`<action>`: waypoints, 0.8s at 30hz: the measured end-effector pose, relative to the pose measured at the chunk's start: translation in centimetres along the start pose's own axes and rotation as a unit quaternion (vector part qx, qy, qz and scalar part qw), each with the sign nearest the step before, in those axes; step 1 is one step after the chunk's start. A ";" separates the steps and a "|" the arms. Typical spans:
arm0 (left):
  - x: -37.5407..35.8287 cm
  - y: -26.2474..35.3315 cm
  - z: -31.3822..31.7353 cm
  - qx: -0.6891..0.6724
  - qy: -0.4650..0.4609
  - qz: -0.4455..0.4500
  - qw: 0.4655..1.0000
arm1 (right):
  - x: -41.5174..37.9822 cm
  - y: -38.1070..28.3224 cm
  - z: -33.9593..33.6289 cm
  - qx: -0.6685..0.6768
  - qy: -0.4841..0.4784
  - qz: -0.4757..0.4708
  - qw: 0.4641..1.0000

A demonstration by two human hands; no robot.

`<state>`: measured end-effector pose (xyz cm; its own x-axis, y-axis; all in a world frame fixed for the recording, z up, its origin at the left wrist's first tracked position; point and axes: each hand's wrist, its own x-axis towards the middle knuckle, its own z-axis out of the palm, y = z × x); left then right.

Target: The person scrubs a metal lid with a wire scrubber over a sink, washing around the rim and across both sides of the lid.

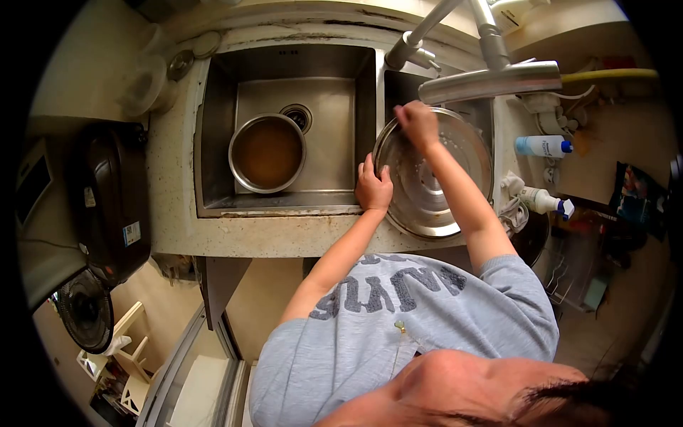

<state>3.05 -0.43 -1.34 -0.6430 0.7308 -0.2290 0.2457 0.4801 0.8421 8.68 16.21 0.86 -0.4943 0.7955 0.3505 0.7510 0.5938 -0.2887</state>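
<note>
A wide, round, shiny metal basin point(466, 171) rests over the right-hand sink compartment, with droplets or small marks on its inner surface. My left hand point(374, 186) grips its left rim, thumb and fingers at the edge. Curled at the basin's far left edge is my right hand point(418, 124), its fingers closed; whatever they may hold is hidden. In the left compartment of the steel sink point(331, 153) stands a metal pot point(267, 153) holding brownish liquid, beside the drain point(297, 117).
A grey faucet point(491, 82) reaches over the right compartment, close above my right hand. Bottles, among them a spray bottle point(541, 199), lie to the right, near a crumpled cloth point(514, 213). A dark appliance point(110, 199) and a plastic container point(142, 85) are on the left.
</note>
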 end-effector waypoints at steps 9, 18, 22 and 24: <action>-0.1 0.2 0.0 -0.011 0.010 0.002 1.000 | -0.3 0.7 0.0 0.040 -0.016 0.052 0.998; -0.1 -0.1 0.2 -0.022 0.010 0.002 1.000 | -1.0 -0.8 -0.2 0.059 -0.020 -0.050 0.997; 0.0 0.1 0.1 -0.017 0.012 0.012 1.000 | -1.6 -2.4 0.3 0.055 -0.007 -0.065 0.996; 0.0 0.9 -0.7 -0.015 -0.032 -0.019 0.999 | -3.9 -5.8 -0.3 0.117 -0.069 -0.182 0.974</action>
<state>2.75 -0.35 -0.19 -0.6030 0.7429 -0.2908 0.2002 0.4938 0.8462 6.40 9.66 1.39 -0.7753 0.5268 0.3485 0.4033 0.8375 -0.3687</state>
